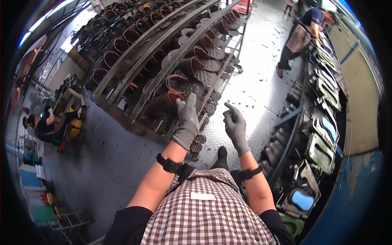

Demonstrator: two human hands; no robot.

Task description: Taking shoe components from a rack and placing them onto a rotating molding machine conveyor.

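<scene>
Both hands wear grey work gloves. My left hand (188,119) is up at the end of a metal rack, its fingers stretched out and apart. Just beyond its fingertips lies a dark boot with a reddish lining (178,83); whether they touch, I cannot tell. My right hand (235,124) hangs in the air over the aisle, index finger extended and the others loosely bent, with nothing in it. The rack (163,83) carries rows of similar boots, with several soles (210,65) turned outward along its right side.
On the right runs a long bench (302,98) with metal moulds (322,149) and a blue sole-shaped piece (302,199). Boots stand beneath it. A person (302,34) bends over its far end; another person (45,125) is at the left. The floor (253,77) is patterned metal plate with dark scraps.
</scene>
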